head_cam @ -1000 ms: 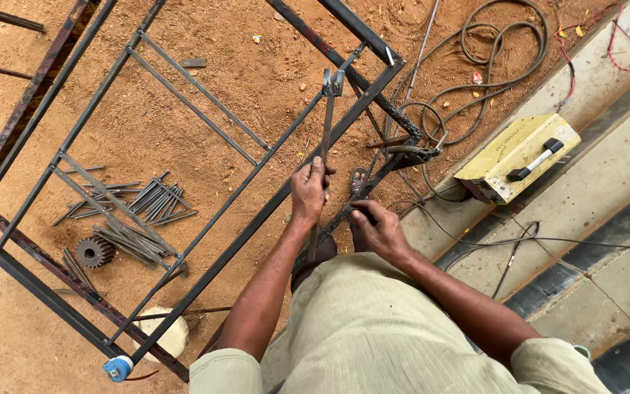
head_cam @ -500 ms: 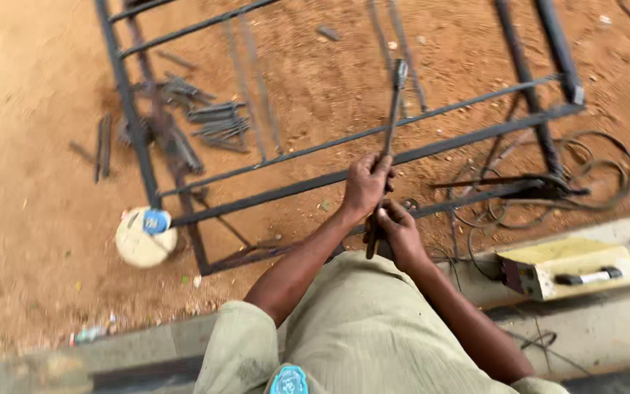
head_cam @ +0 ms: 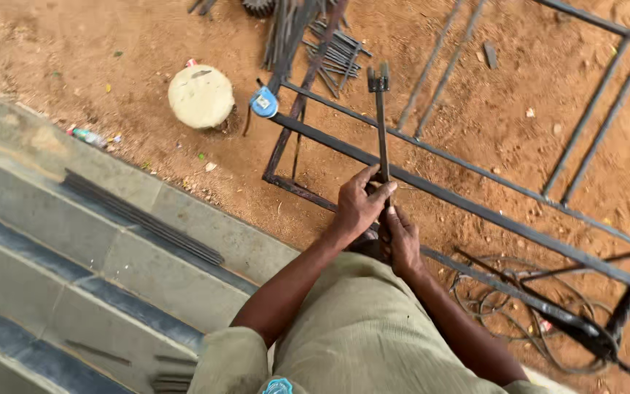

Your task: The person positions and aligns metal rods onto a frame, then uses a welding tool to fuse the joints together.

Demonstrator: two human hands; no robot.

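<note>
My left hand [head_cam: 359,204] grips a long dark metal bar tool [head_cam: 381,124] with a forked head, held upright over a welded steel frame [head_cam: 475,208] that lies on the sandy ground. My right hand [head_cam: 400,237] holds the lower end of the same tool, just below the left hand. The forked head [head_cam: 378,79] sits above a thin rod of the frame. My lap in olive clothing fills the bottom of the view.
A blue tape measure [head_cam: 263,103] rests on the frame's corner beside a round pale disc [head_cam: 200,95]. Loose steel rods [head_cam: 337,47] lie at the top. Coiled cable [head_cam: 541,306] is at right. Concrete steps [head_cam: 74,241] with thin rods run along the left.
The view has swung round, so the frame now runs diagonally to the right and the steps show at left. Both hands keep hold of the bar tool.
</note>
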